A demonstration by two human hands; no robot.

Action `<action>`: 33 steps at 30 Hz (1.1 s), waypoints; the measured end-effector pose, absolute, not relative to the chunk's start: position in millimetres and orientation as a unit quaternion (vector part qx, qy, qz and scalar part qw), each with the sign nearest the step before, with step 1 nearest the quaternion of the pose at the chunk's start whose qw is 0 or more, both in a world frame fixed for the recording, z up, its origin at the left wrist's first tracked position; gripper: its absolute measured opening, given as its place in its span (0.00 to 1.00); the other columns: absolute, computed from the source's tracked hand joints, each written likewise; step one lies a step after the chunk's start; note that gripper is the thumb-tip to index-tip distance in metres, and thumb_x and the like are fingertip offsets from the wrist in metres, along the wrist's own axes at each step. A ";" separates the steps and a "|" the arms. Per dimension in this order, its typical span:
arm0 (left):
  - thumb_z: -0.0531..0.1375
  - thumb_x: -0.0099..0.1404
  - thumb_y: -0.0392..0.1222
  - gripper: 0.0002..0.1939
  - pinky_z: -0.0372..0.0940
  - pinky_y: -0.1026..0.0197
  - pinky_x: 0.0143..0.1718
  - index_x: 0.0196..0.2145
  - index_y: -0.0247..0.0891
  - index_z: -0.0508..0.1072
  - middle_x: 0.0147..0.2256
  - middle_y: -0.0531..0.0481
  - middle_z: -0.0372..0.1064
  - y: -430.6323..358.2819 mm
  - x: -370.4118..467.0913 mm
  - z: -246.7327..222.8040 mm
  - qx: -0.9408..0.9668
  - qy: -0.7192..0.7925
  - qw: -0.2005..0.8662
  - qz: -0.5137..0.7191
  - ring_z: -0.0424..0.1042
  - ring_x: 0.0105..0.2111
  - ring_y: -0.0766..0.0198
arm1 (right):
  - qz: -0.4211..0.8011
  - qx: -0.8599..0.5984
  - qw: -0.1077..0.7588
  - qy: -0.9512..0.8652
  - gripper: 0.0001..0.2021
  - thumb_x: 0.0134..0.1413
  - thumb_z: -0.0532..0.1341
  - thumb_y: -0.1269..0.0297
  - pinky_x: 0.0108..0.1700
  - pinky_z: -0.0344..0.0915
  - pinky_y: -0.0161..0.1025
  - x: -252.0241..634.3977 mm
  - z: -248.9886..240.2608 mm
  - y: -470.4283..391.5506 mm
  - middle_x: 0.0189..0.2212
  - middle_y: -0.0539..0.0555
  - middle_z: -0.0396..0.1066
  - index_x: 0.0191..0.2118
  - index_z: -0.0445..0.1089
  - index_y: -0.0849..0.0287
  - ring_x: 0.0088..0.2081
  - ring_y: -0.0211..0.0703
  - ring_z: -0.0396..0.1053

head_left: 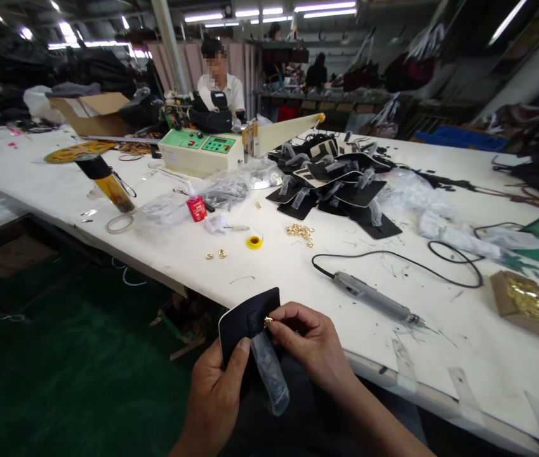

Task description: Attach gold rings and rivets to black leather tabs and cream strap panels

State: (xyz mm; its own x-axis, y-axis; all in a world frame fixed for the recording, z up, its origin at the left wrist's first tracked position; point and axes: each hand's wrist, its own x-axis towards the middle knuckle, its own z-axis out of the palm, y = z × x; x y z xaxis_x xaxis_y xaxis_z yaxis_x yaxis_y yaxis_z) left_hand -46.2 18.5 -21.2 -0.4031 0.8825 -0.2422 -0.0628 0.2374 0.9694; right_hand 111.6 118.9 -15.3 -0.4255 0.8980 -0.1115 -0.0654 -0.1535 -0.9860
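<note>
My left hand [221, 381] grips a black flat panel [238, 324] with a pale edge, thumb on its face and the other fingers behind. A strip wrapped in clear plastic [269, 371] hangs down from the panel. Between the thumb and forefinger of my right hand [312, 343] is a small gold metal fitting [268, 321], held against the panel's right side. On the table beyond lie a pile of similar gold fittings [300, 232] and a pair of loose ones [222, 253]. A yellow spool [254, 242] is near them.
An electric screwdriver [374, 297] with a black cord lies at right, by a cardboard box of gold parts [536, 304]. Black panels [331, 190] are heaped mid-table. A red bottle [196, 206], a tumbler [105, 182] and a control machine [202, 152] stand further left. Another person [231, 89] sits opposite.
</note>
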 end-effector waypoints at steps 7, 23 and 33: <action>0.64 0.69 0.56 0.24 0.72 0.58 0.45 0.53 0.35 0.81 0.44 0.45 0.83 14.2 -17.5 -15.9 0.372 0.660 0.415 0.504 0.80 0.42 0.52 | 0.462 -0.373 0.469 -0.654 0.02 0.60 0.69 0.66 0.38 0.69 0.36 139.2 -10.3 100.1 0.32 0.50 0.78 0.35 0.80 0.54 0.34 0.39 0.74; 0.60 0.73 0.49 0.18 0.71 0.59 0.47 0.54 0.40 0.82 0.47 0.44 0.82 11.9 29.1 -5.2 0.537 0.658 0.283 0.446 0.80 0.45 0.51 | 0.350 -0.361 0.519 -0.691 0.06 0.64 0.66 0.69 0.40 0.74 0.39 179.7 -12.9 84.6 0.35 0.52 0.81 0.41 0.80 0.52 0.37 0.43 0.78; 0.58 0.75 0.44 0.18 0.68 0.57 0.57 0.58 0.43 0.78 0.55 0.44 0.79 8.9 39.1 -14.5 0.582 0.645 0.234 0.437 0.78 0.53 0.52 | 0.346 -0.404 0.557 -0.638 0.03 0.64 0.67 0.68 0.41 0.74 0.40 182.1 -15.0 75.1 0.34 0.52 0.80 0.38 0.80 0.53 0.36 0.43 0.78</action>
State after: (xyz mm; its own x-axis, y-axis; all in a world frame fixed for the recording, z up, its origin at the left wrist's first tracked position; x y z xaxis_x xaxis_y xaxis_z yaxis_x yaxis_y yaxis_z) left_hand 39.1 8.9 -14.5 -0.2134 0.9547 0.2072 0.5464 -0.0592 0.8354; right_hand 182.1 75.1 -15.0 -0.0528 0.9010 0.4307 0.1295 0.4338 -0.8916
